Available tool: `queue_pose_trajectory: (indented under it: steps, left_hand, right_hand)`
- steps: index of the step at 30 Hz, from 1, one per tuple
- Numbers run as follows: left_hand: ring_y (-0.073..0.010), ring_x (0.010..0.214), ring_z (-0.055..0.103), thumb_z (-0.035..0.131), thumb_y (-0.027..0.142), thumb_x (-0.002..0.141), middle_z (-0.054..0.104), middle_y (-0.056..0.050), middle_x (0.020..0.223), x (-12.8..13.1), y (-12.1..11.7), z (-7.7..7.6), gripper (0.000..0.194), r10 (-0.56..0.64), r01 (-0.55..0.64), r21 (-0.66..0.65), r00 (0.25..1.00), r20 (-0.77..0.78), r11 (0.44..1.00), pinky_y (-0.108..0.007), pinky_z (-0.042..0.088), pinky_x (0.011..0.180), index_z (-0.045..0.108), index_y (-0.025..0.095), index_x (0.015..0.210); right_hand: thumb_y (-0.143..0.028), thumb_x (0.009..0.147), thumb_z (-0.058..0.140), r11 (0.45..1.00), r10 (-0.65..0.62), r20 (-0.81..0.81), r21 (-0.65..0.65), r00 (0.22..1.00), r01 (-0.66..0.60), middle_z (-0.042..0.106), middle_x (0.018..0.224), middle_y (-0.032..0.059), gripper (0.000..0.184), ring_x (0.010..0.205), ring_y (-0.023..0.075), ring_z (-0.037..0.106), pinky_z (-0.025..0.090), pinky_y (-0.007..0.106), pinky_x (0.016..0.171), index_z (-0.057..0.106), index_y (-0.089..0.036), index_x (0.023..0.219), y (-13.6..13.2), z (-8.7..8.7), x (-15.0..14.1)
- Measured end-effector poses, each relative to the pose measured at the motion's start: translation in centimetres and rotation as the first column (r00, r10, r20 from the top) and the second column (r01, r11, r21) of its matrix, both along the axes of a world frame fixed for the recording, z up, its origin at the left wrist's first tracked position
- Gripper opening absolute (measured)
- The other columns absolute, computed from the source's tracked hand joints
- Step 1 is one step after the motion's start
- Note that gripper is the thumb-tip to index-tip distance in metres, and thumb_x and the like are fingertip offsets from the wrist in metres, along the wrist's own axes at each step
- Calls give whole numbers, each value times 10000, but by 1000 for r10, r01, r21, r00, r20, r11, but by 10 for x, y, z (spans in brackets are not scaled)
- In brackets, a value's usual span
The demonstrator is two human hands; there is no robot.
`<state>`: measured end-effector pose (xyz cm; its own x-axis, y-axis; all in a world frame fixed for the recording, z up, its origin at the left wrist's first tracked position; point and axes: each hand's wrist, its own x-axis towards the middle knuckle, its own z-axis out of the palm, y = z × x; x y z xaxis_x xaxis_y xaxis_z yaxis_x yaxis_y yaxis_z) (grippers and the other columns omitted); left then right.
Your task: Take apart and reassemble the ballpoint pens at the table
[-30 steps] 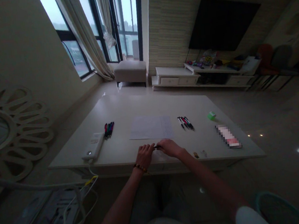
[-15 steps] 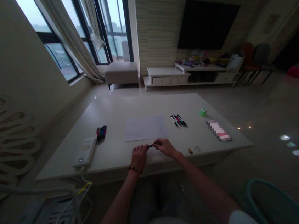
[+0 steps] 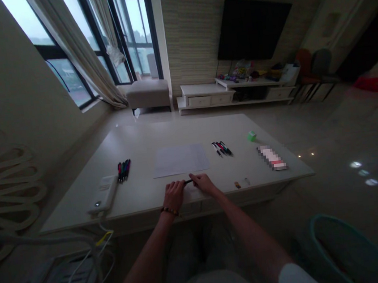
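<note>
My left hand [image 3: 174, 195] and my right hand [image 3: 204, 184] meet at the near edge of a white table [image 3: 141, 137], and both pinch a thin dark pen [image 3: 188, 182] held between them. A beaded bracelet sits on the left wrist. Just beyond the hands lies a sheet of white paper [image 3: 180, 159]. One bunch of pens [image 3: 123, 170] lies to the left of the paper, another bunch of pens [image 3: 221, 148] to its right.
A white power strip [image 3: 103, 195] with trailing cables sits at the table's left front. A green cube [image 3: 251, 136], a blurred flat object [image 3: 271, 157] and two small bits [image 3: 241, 183] lie to the right. A teal bin [image 3: 349, 255] stands on the floor, lower right.
The view has swung a little to the right, so everything sits further left in the frame. Both hands stay together on the pen at the table's edge.
</note>
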<state>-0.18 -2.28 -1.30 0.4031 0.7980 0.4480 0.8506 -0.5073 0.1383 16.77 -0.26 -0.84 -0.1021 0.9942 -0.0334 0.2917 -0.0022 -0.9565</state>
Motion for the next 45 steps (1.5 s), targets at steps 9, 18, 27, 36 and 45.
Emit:
queue_pose_trajectory:
  steps: [9, 18, 27, 36, 45]
  left_hand:
    - [-171, 837, 516, 358, 278, 905, 610, -43, 871, -1, 1, -2, 217, -34, 34, -2, 999, 7, 999, -311, 323, 758, 531, 221, 1023]
    - [-171, 848, 528, 352, 293, 908, 624, -43, 884, 1, 0, -2, 214, -24, 25, -22, 998, 56, 999, -310, 332, 769, 539, 204, 961]
    - [-168, 846, 521, 368, 296, 904, 618, -38, 877, 1, -3, 0, 205, -29, 30, -15, 999, 34, 999, -310, 322, 775, 545, 207, 958]
    - [-161, 806, 519, 372, 291, 903, 620, -22, 837, 1, -4, 2, 199, -39, 38, 12, 999, 27, 999, -306, 320, 768, 552, 205, 901]
    - [-156, 793, 549, 412, 261, 886, 643, -20, 803, -2, -5, -1, 171, -63, 61, 47, 996, 62, 997, -301, 336, 752, 578, 222, 883]
  right_hand:
    - [-548, 784, 434, 997, -10, -23, 76, 1000, 12, 439, 458, -36, 459, 434, 78, 389, 309, 208, 468, 509, -157, 554, -7, -6, 3]
    - [-540, 763, 473, 990, 15, -45, 142, 999, -9, 449, 460, -39, 432, 448, 86, 402, 323, 212, 484, 515, -165, 551, -10, -3, 5]
    - [-519, 766, 475, 991, 13, -44, 133, 999, -7, 452, 462, -41, 418, 443, 86, 403, 313, 216, 482, 519, -162, 553, -8, -8, 4]
    - [-536, 796, 416, 991, 46, 19, 125, 999, -48, 401, 421, -44, 490, 418, 82, 375, 298, 218, 478, 482, -166, 482, -8, -9, 3]
    - [-522, 781, 447, 987, 111, 14, 113, 994, -112, 356, 413, -56, 469, 405, 71, 320, 245, 214, 440, 434, -171, 469, -5, -12, 3]
